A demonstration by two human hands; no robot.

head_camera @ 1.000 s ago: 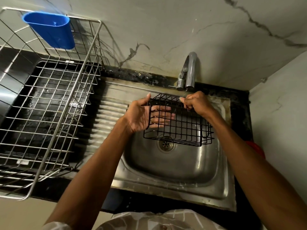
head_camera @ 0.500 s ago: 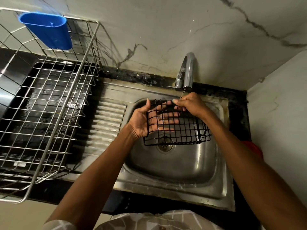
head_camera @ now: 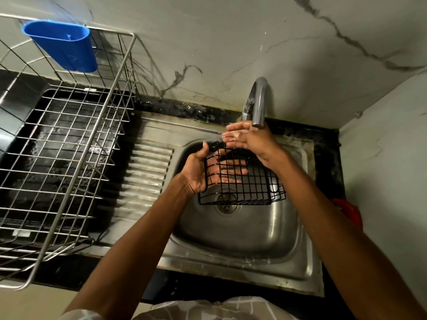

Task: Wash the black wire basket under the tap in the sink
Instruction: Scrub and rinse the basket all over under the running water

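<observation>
Black wire basket [head_camera: 240, 181] held over the sink [head_camera: 242, 234], just near of the tap [head_camera: 258, 102]. Left hand [head_camera: 198, 172] grips its left wall, fingers inside. Right hand [head_camera: 251, 139] open, fingers straight under the spout. Basket looks light, stiff, wet-slippery; best held by the rim wires.

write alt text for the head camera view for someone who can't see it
A person's left hand holds a black wire basket over a steel sink, fingers showing through its mesh, while the right hand, fingers straight, reaches up under the tap. A steel dish rack with a blue holder clipped on stands to the left.
</observation>
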